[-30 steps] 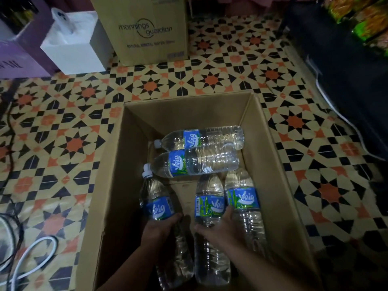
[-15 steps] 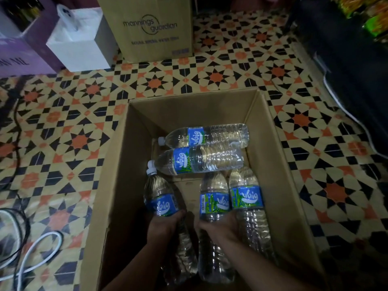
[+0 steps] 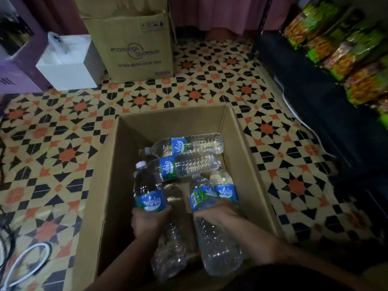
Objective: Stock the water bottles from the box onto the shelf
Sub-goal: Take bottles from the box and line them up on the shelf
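An open cardboard box (image 3: 111, 171) stands on the patterned floor with several clear blue-labelled water bottles in it. My left hand (image 3: 149, 222) grips the middle of the left bottle (image 3: 148, 198), whose white cap points away from me. My right hand (image 3: 218, 217) grips a second bottle (image 3: 212, 238) just right of it. A third bottle (image 3: 225, 185) lies against that one. Two more bottles (image 3: 189, 166) (image 3: 193, 143) lie crosswise at the far end of the box. The dark shelf (image 3: 310, 95) runs along the right side.
Snack packets (image 3: 344, 57) line the shelf at the upper right. A second cardboard box (image 3: 134, 49) and a white bag (image 3: 67, 66) stand at the back. A purple box (image 3: 14, 80) is at the far left. White cable (image 3: 23, 263) loops on the floor at the lower left.
Both hands have tightened around their bottles and lifted them a little toward me. The view has tilted up, bringing the shelf's snack packets into sight.
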`<state>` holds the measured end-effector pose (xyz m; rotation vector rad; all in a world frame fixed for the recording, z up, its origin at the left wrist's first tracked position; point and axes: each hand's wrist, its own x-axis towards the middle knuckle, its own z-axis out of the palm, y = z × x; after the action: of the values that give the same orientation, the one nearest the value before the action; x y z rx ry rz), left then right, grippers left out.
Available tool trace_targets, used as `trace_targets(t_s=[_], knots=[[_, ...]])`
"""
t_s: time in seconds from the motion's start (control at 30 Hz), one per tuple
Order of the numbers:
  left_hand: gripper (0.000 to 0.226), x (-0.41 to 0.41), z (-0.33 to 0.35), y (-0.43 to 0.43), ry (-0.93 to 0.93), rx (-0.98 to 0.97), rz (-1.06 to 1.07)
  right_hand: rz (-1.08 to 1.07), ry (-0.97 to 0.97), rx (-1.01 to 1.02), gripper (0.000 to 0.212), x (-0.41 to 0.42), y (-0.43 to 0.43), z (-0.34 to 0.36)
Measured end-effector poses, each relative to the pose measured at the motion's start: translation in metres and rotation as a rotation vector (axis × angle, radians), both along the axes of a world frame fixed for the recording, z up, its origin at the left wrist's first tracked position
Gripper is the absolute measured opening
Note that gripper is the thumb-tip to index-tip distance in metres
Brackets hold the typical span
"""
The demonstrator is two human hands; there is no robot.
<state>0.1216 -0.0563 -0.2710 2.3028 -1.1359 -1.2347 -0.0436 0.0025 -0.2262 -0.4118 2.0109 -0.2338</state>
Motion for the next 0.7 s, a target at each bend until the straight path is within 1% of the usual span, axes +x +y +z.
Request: trace_targets(t_s=[0.07,0.1,0.17,0.23,0.27,0.33,0.4,0.47,0.6,0.7], knots=[[0.089,-0.005,0.016,0.000,0.008,-0.068,-0.057,0.012,0.009,0.006,0.084,-0.005,0.002,0.010],[0.089,-0.008,0.022,-0.001,0.013,-0.087,-0.075,0.023,0.018,0.008,0.082,-0.007,0.003,0.018],[0.087,-0.015,0.031,-0.002,0.039,-0.108,-0.089,0.046,0.036,-0.005,0.078,-0.014,0.004,0.031],[0.083,-0.021,0.038,-0.002,0.061,-0.113,-0.096,0.074,0.053,-0.030,0.084,-0.022,0.007,0.043],[0.083,-0.025,0.042,-0.002,0.075,-0.101,-0.095,0.105,0.096,-0.036,0.084,-0.025,0.010,0.048],[0.089,-0.031,0.052,-0.001,0.107,-0.084,-0.088,0.169,0.200,-0.049,0.077,-0.025,0.014,0.059],[0.098,-0.034,0.060,0.000,0.133,-0.085,-0.080,0.186,0.253,-0.108,0.061,-0.024,0.020,0.063],[0.099,-0.037,0.069,0.002,0.170,-0.111,-0.091,0.153,0.324,-0.204,0.053,-0.024,0.024,0.066],[0.085,-0.045,0.092,0.004,0.214,-0.240,-0.160,0.021,0.401,-0.345,0.061,-0.027,0.032,0.083],[0.078,-0.057,0.114,0.005,0.289,-0.331,-0.203,-0.096,0.464,-0.421,0.071,-0.038,0.042,0.108]])
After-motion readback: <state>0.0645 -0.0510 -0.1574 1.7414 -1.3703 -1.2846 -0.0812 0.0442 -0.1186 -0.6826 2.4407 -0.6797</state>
